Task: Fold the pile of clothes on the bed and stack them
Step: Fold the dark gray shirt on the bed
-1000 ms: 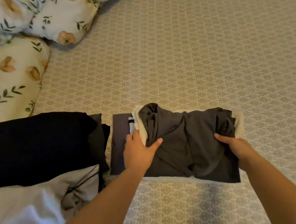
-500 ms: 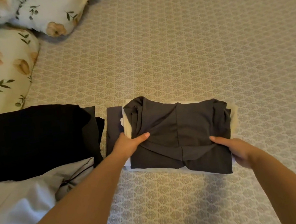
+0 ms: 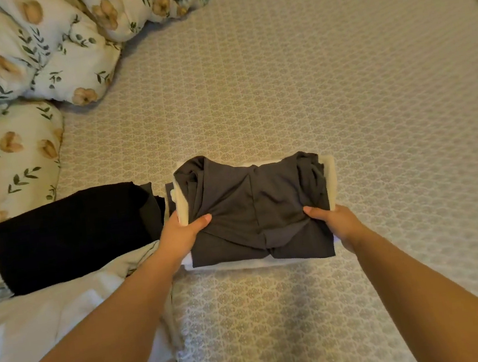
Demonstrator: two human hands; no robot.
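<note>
Bed (image 3: 341,91): both hands (image 3: 180,237) grip folded stack (image 3: 253,209).

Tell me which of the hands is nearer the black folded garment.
Left. The left hand grips the left edge of the dark grey garment, right beside the black folded garment. The right hand grips the grey garment's far side.

A bedroom in a home. Shown by a wide bed (image 3: 341,91) under a patterned beige sheet, filling nearly the whole view. Floral pillows and a bunched duvet (image 3: 42,55), cream with tan flowers and green leaves, heaped toward 10 and 11 o'clock. Folded clothing (image 3: 253,209) stacked near the centre, a black folded garment (image 3: 71,233) at 9 o'clock, loose white laundry (image 3: 52,320) toward 8 o'clock. Warm, dim household lighting throughout.
</note>
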